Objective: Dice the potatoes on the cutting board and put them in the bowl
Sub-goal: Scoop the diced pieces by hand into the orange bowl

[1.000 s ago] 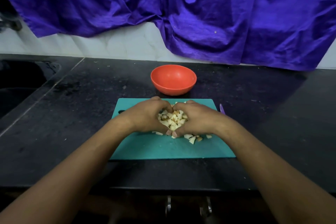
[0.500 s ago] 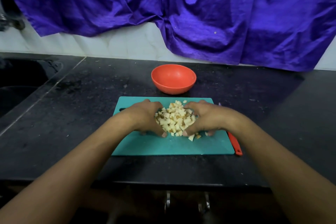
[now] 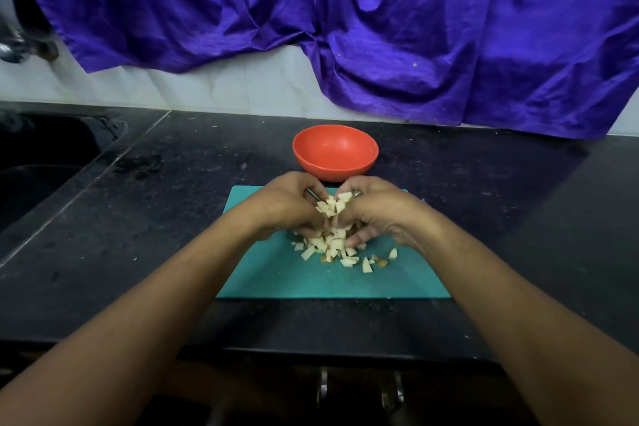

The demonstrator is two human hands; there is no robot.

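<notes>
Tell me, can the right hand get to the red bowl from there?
Probably yes. The bowl sits just beyond the right hand, nothing between them, though it and the left hand are cupping potato pieces.

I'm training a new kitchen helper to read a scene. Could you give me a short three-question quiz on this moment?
1. True or false: the round orange-red plastic bowl already holds potato.
2. Where do the loose pale diced potato pieces lie? A) on the teal rectangular plastic cutting board; B) on the black counter; C) in the sink.
3. Fill in: the left hand and the right hand cup a heap of dice ____ them.

Key: 1 false; 2 A; 3 between.
</notes>
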